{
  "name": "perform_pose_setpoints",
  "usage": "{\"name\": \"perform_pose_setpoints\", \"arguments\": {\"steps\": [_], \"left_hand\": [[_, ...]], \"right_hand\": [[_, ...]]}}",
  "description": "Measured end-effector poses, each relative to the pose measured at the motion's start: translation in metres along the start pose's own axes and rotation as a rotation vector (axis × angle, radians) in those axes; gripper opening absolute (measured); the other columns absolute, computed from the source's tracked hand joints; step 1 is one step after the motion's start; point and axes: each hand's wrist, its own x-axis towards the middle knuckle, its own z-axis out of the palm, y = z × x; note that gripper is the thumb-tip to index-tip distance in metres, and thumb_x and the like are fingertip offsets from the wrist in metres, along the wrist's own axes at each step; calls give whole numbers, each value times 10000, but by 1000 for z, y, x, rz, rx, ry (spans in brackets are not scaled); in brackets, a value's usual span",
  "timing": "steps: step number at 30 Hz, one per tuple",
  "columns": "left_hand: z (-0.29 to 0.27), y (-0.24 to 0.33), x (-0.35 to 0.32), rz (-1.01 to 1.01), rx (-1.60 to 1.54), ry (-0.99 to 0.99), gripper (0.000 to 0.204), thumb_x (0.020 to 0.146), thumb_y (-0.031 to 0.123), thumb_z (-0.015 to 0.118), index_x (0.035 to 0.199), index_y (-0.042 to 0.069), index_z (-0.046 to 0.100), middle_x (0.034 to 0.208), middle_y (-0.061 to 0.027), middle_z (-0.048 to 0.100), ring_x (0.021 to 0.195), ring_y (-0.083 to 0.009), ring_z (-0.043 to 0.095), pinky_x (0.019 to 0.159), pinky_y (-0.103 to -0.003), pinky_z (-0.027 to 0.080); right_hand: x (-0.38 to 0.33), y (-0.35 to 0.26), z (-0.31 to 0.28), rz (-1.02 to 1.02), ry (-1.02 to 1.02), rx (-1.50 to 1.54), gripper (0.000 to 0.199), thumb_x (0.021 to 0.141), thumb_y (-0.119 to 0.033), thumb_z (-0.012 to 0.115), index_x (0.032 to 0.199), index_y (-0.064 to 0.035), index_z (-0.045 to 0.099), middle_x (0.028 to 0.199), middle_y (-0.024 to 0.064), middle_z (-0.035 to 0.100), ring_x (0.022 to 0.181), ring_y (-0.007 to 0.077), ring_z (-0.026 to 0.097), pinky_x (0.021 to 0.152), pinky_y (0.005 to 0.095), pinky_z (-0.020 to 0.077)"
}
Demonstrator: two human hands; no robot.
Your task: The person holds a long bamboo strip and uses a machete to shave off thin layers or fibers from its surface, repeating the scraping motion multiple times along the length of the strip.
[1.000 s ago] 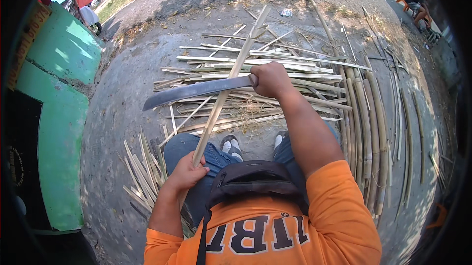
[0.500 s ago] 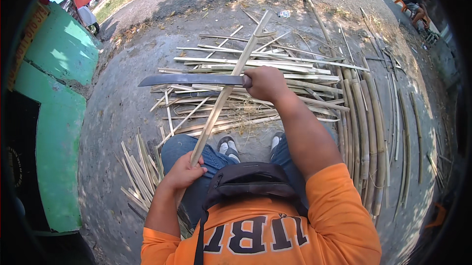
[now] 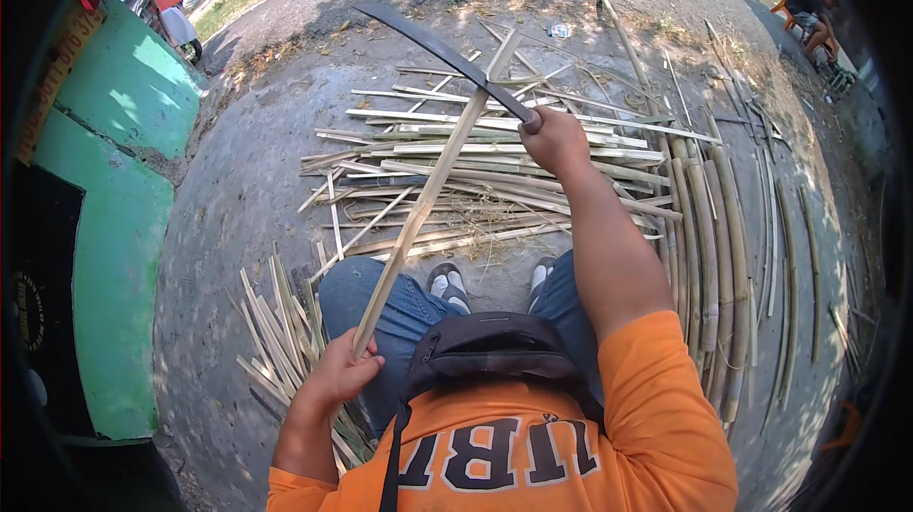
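Observation:
My left hand (image 3: pixel 346 368) is closed round the near end of a long bamboo strip (image 3: pixel 418 214), close to my left knee. The strip slants up and away over the pile. In my right hand (image 3: pixel 556 138) is the handle of a machete (image 3: pixel 428 46), its dark curved blade pointing to the far left. The blade crosses the strip near its far end and appears to touch it, where a thin sliver sticks out to the right. Below lies a heap of split bamboo strips (image 3: pixel 456 191) on the ground in front of my feet.
Bamboo poles (image 3: pixel 709 255) lie lengthwise to the right of the heap. More strips (image 3: pixel 276 322) are bunched by my left leg. A green wall (image 3: pixel 119 274) stands at the left. At the far right a person (image 3: pixel 810 18) sits on an orange chair.
My right hand has moved slightly right, and the machete has swung from level to slanting, its tip now farther away. The blade has shifted toward the strip's far end. My left hand is slightly lower.

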Motion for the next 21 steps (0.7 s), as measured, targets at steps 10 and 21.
{"name": "perform_pose_setpoints", "arguments": {"steps": [10,21], "left_hand": [[-5,-17,2,61,-90,15,240,894,22,717,1004,84,513,689,94,441,584,-8,389,525,-209,323],[-9,-36,-10,13,-84,77,226,894,12,707,975,98,515,702,84,459,583,-18,406,524,-217,334]], "right_hand": [[-33,-51,16,-789,-142,-71,90,782,-207,669,747,-124,658,679,124,648,685,360,663,628,490,506],[-5,-10,13,-118,-76,-99,195,913,-278,599,899,-126,721,842,152,729,843,408,694,763,509,561]]}}
